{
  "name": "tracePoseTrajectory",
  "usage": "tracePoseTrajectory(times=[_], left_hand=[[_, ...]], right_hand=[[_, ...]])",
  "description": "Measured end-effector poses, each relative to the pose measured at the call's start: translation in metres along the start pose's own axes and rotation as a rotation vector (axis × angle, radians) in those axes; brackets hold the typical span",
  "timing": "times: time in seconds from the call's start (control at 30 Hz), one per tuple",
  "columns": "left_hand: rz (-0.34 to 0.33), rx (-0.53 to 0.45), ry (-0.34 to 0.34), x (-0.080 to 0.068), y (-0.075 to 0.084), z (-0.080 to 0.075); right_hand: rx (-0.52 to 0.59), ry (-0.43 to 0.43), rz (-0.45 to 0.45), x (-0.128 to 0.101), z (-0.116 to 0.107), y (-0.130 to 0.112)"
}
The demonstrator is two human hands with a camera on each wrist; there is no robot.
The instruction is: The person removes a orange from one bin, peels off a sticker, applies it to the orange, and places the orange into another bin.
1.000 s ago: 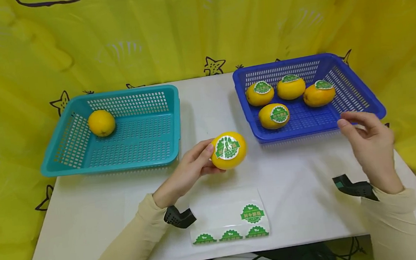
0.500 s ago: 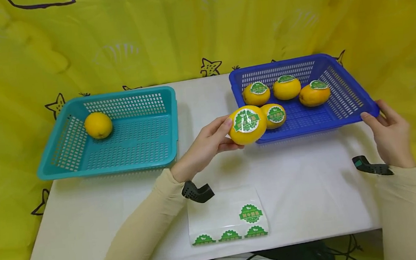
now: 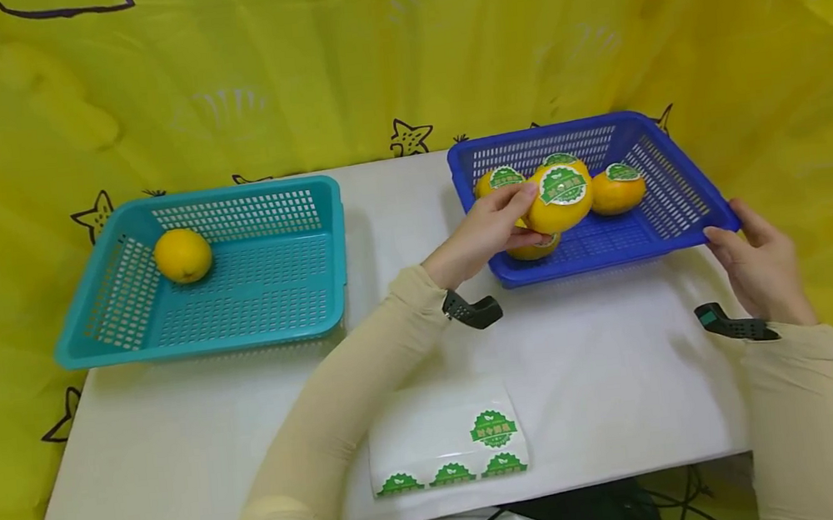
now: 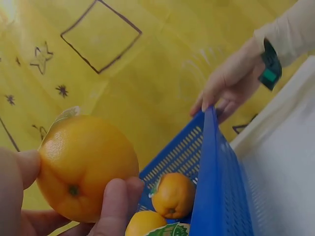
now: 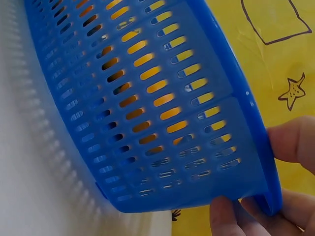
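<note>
The left hand (image 3: 485,228) grips a stickered orange (image 3: 559,194) between thumb and fingers, held above the blue basket (image 3: 689,192) at the table's (image 3: 177,434) two o'clock. The right hand (image 3: 756,265) pinches that basket's near right corner.

White table (image 3: 607,359), teal basket (image 3: 325,244), blue basket (image 3: 681,193), sticker sheet (image 3: 441,442)
</note>
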State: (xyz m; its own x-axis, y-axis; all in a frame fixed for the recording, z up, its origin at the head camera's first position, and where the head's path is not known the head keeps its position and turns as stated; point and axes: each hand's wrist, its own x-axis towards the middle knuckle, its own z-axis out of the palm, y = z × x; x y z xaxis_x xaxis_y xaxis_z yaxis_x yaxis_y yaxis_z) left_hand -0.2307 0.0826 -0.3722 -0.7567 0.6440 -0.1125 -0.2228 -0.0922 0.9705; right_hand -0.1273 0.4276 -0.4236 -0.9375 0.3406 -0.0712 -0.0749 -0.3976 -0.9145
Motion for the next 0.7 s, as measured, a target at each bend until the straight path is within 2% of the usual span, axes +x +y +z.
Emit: tracePoseTrajectory(times=[0.13, 0.33, 0.43, 0.57, 0.7], left_hand=[[-0.047, 0.095, 0.022, 0.029, -0.002, 0.017], [-0.123, 0.405, 0.046, 0.061, -0.002, 0.048], [-0.148, 0.542, 0.043, 0.075, -0.004, 0.06], [-0.172, 0.778, 0.017, 0.092, -0.009, 0.074], [-0.246, 0.957, 0.016, 0.106, -0.014, 0.089]], right_hand=[[0.012, -0.007, 0.007, 0.0, 0.0, 0.001], [-0.014, -0.002, 0.025, -0.002, -0.003, 0.002], [-0.014, -0.001, 0.031, -0.002, -0.004, 0.004], [-0.019, 0.007, 0.027, -0.004, -0.005, 0.004], [-0.01, 0.008, 0.03, -0.004, -0.004, 0.002]])
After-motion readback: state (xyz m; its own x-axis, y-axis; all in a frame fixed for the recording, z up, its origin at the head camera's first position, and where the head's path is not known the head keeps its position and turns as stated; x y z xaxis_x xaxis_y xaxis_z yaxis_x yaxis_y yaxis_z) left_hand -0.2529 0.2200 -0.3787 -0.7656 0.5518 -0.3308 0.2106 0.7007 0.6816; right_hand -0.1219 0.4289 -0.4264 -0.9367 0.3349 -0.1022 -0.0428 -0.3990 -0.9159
